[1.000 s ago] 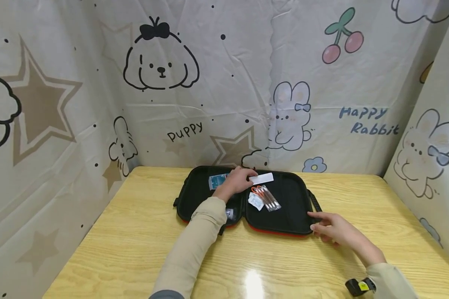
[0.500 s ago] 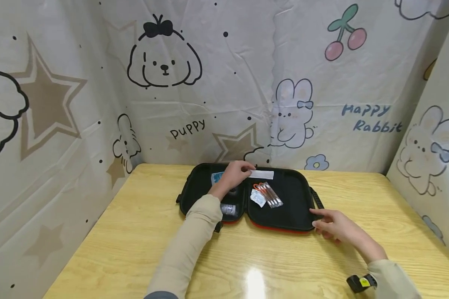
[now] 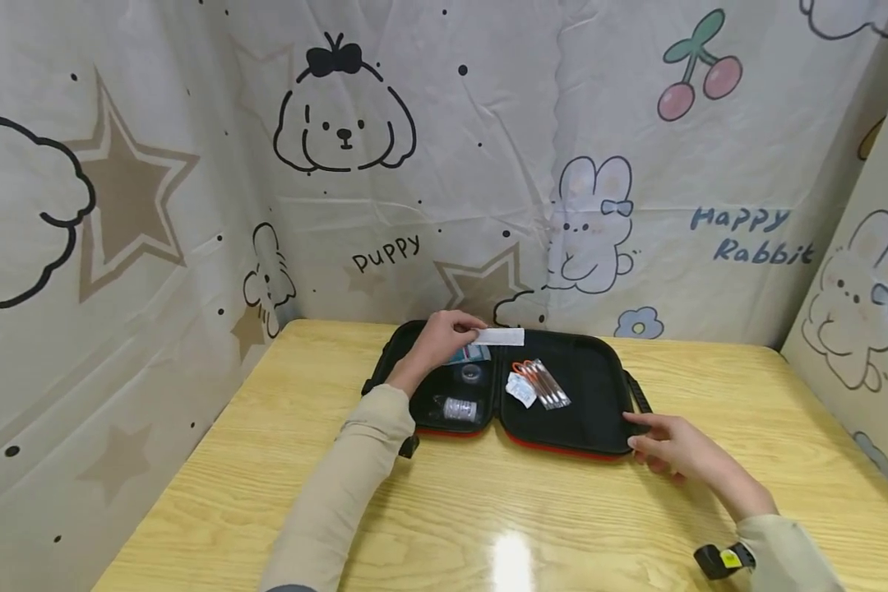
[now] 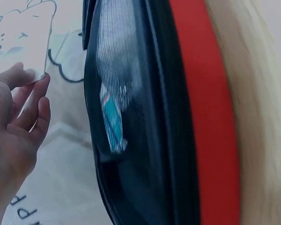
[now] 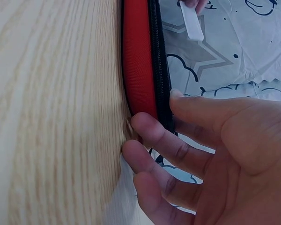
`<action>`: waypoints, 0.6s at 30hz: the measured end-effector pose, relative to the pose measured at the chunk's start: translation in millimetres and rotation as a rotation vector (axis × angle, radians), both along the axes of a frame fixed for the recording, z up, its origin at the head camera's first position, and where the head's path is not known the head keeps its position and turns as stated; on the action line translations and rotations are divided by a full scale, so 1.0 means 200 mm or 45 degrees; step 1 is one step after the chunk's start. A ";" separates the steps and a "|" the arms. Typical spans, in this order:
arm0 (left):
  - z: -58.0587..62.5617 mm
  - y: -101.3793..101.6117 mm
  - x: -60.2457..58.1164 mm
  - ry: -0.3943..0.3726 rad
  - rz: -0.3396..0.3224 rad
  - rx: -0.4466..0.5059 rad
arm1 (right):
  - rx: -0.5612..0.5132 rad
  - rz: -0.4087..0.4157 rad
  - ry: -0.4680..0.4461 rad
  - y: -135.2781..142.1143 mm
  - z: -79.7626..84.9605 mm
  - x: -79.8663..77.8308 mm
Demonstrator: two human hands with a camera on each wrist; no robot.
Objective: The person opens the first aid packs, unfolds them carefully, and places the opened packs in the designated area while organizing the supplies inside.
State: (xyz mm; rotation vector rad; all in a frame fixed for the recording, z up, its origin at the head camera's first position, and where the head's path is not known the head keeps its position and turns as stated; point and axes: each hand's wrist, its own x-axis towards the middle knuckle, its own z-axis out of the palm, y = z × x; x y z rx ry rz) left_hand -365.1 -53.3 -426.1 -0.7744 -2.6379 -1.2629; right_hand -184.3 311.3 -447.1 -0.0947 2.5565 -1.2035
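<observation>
My left hand [image 3: 438, 339] pinches one end of a flat white strip [image 3: 501, 337] between thumb and fingertips, above the far side of an open black case [image 3: 595, 390] with red outer sides. The left wrist view shows the strip [image 4: 25, 42] apart from the case. My right hand [image 3: 684, 450] holds the case's near right corner, thumb on the zipped rim and fingers against the red side [image 5: 139, 61]. In the case's left half lie a blue-white packet [image 3: 472, 353], a small round item [image 3: 472, 374] and a clear wrapped roll [image 3: 459, 409].
In the right half lie a sachet of cotton swabs [image 3: 551, 385], an orange-handled item [image 3: 524, 370] partly covered by it, and a crumpled white packet [image 3: 520, 390]. A black carry handle [image 3: 639, 393] sticks out on the right. The wooden table [image 3: 444, 510] meets a printed curtain [image 3: 385, 197] behind.
My left hand has lifted the white strip from the case's right half and carried it leftward, uncovering the roll and the round item. My right hand stays at the corner.
</observation>
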 end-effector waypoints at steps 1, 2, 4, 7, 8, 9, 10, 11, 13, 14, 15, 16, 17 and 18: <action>0.00 -0.03 0.01 -0.001 0.010 0.007 | 0.001 0.002 -0.002 0.00 0.00 0.00; 0.00 -0.05 0.01 -0.006 0.018 0.013 | 0.006 0.005 0.001 0.00 0.00 0.00; 0.00 -0.11 0.03 -0.003 0.043 0.016 | 0.013 0.005 0.002 0.00 0.00 -0.01; 0.00 -0.19 0.04 0.016 0.071 0.031 | 0.020 0.006 0.004 0.00 0.02 -0.01; 0.00 -0.22 0.04 0.024 0.079 0.033 | 0.023 0.005 0.006 0.00 0.02 -0.01; 0.00 -0.24 0.04 0.033 0.089 0.034 | 0.026 0.010 0.011 0.00 0.02 -0.01; -0.01 -0.27 0.04 0.031 0.094 0.039 | 0.028 0.009 0.008 0.00 0.02 -0.01; -0.01 -0.29 0.04 0.024 0.097 0.044 | 0.030 0.008 0.007 0.01 0.02 -0.01; -0.01 -0.35 0.04 -0.003 0.106 0.038 | 0.032 0.006 0.004 0.00 0.02 -0.01; -0.01 -0.37 0.05 -0.023 0.113 0.026 | 0.031 0.004 0.001 0.00 0.01 -0.01; -0.01 -0.39 0.05 -0.041 0.117 0.010 | 0.029 0.002 -0.002 0.00 0.01 0.00; 0.00 -0.41 0.05 -0.056 0.121 -0.006 | 0.023 -0.004 -0.011 0.00 0.01 0.00; 0.00 -0.43 0.06 -0.060 0.125 -0.027 | 0.016 -0.003 -0.013 0.00 0.01 0.00; 0.01 -0.45 0.06 -0.062 0.128 -0.049 | 0.012 -0.004 -0.013 0.00 0.00 0.00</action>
